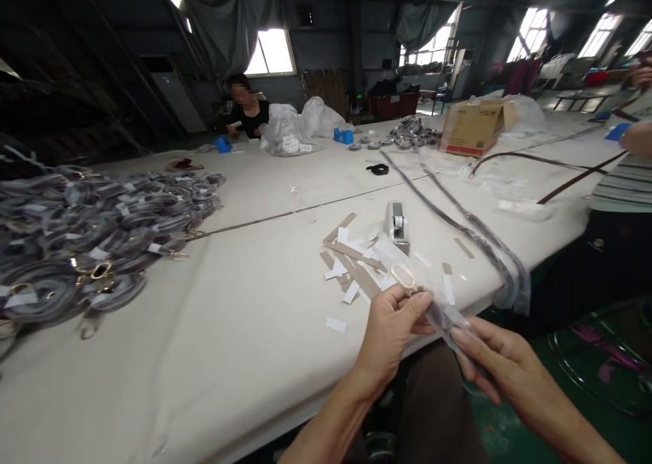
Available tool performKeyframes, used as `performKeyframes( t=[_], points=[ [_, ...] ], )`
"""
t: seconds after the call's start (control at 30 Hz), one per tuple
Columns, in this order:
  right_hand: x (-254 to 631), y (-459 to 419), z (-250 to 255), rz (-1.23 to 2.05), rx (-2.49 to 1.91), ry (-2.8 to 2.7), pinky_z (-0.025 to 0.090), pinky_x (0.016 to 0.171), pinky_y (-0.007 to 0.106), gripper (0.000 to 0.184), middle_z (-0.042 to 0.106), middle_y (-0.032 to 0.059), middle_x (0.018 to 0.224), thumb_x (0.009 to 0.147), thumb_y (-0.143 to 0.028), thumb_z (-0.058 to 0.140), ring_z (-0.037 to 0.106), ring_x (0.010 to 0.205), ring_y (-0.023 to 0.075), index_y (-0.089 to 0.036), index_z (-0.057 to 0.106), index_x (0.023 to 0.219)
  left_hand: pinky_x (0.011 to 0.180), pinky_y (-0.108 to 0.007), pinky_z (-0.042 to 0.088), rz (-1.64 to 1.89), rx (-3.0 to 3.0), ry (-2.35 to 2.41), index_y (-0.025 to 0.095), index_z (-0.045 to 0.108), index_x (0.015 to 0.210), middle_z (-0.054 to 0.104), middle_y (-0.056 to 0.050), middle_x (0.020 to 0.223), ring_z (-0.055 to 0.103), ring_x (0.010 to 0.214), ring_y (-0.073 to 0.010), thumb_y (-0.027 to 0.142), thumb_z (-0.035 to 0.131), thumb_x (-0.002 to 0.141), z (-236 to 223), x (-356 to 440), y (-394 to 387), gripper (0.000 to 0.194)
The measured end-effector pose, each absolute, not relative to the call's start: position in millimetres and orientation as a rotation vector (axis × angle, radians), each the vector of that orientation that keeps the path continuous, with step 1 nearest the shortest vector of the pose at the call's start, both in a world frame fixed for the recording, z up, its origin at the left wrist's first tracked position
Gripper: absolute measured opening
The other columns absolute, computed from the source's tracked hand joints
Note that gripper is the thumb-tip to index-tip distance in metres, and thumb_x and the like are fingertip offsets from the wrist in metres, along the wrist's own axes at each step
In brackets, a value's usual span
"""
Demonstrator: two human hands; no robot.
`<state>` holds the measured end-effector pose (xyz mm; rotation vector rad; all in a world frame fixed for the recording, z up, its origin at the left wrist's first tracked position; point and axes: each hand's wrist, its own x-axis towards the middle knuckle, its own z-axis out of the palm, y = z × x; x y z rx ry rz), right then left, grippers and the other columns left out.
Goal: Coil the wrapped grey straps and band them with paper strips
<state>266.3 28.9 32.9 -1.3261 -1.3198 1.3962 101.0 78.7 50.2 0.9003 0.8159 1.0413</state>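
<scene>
Between my two hands is a strap in a clear plastic sleeve (439,309), with a gold oval ring (403,276) at its far end. My left hand (390,325) pinches it just below the ring. Farther down the strap, my right hand (492,355) is closed around it, thumb on top. Just beyond my left hand lie loose brown and white paper strips (351,263). A grey tape dispenser (397,225) stands behind them. Two more sleeved straps (471,236) stretch over the table to the right and hang off its near edge.
Many coiled straps in plastic (102,226) are heaped on the table's left side. At the back are white plastic bags (290,128), a blue dispenser (343,136) and a cardboard box (473,128). One person (249,114) sits across the table; another (624,179) stands at right.
</scene>
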Motion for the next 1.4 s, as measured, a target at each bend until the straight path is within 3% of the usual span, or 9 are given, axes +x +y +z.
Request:
performKeyframes(
  t=[0.17,0.33,0.57,0.67,0.83,1.03,1.13,1.27,1.4],
  points=[
    [258,35,32,1.421,-1.297,-1.279,0.017,0.038,0.021,0.052,0.052,-0.0025,0.053,0.084,-0.066,0.059,0.035,0.034,0.0048,-0.016,0.057,0.068,0.06,-0.021,0.052,1.032,0.909,0.844,0.009,0.071,0.09,0.07,-0.007,0.081,0.063,0.07,-0.0146,0.038,0.077,0.074,51,99,79,0.034],
    [249,40,31,1.417,-1.306,-1.268,0.018,0.039,0.021,0.057,0.043,-0.0039,0.042,0.086,-0.068,0.055,0.032,0.034,0.0058,-0.016,0.056,0.062,0.066,-0.024,0.051,1.067,0.942,0.844,0.009,0.072,0.083,0.067,-0.004,0.076,0.058,0.07,-0.0134,0.04,0.077,0.075,46,101,76,0.032],
    [252,41,25,1.409,-1.282,-1.348,0.04,0.047,0.023,0.052,0.062,0.0027,0.063,0.081,-0.068,0.062,0.055,0.05,0.0129,-0.017,0.063,0.076,0.07,-0.028,0.052,1.113,0.863,0.838,0.009,0.072,0.09,0.069,-0.008,0.08,0.059,0.075,-0.0166,0.041,0.076,0.076,46,95,75,0.036],
    [251,42,23,1.345,-1.323,-1.326,0.031,0.042,0.021,0.053,0.055,-0.0001,0.055,0.084,-0.067,0.059,0.045,0.042,0.0086,-0.017,0.058,0.067,0.07,-0.027,0.051,1.096,0.881,0.852,0.009,0.073,0.088,0.069,-0.007,0.078,0.059,0.074,-0.016,0.043,0.077,0.075,44,97,76,0.037],
    [244,47,28,1.444,-1.142,-1.106,0.025,0.041,0.02,0.041,0.056,-0.0023,0.064,0.083,-0.056,0.067,0.038,0.045,0.0086,-0.02,0.059,0.1,0.073,-0.027,0.051,1.081,0.864,0.828,0.008,0.074,0.088,0.068,-0.007,0.076,0.059,0.073,-0.0153,0.042,0.08,0.072,42,102,79,0.038],
    [239,57,25,1.395,-1.14,-1.093,0.019,0.042,0.021,0.05,0.04,-0.0062,0.047,0.084,-0.062,0.065,0.028,0.04,0.0056,-0.018,0.048,0.066,0.079,-0.032,0.052,1.109,0.803,0.793,0.014,0.072,0.102,0.071,-0.008,0.094,0.062,0.084,-0.0192,0.037,0.08,0.07,39,103,81,0.041],
    [241,59,20,1.35,-1.178,-1.094,0.018,0.042,0.021,0.052,0.04,-0.0067,0.047,0.081,-0.065,0.066,0.028,0.04,0.0058,-0.019,0.047,0.066,0.083,-0.032,0.053,1.091,0.755,0.706,0.016,0.069,0.107,0.071,-0.009,0.102,0.064,0.092,-0.0206,0.028,0.076,0.073,40,98,84,0.037],
    [241,59,17,1.301,-1.187,-1.173,0.018,0.041,0.021,0.053,0.038,-0.0067,0.048,0.083,-0.067,0.062,0.028,0.041,0.0059,-0.019,0.046,0.065,0.077,-0.03,0.054,1.104,0.738,0.74,0.013,0.069,0.098,0.072,-0.012,0.096,0.067,0.084,-0.0194,0.044,0.067,0.085,40,90,90,0.033],
    [236,63,18,1.33,-1.171,-1.222,0.017,0.038,0.019,0.058,0.037,-0.0076,0.047,0.081,-0.073,0.058,0.026,0.037,0.0048,-0.019,0.044,0.065,0.08,-0.032,0.055,1.057,0.858,0.854,0.013,0.072,0.099,0.074,-0.012,0.096,0.068,0.086,-0.0211,0.046,0.073,0.08,35,90,95,0.039]
  ],
)
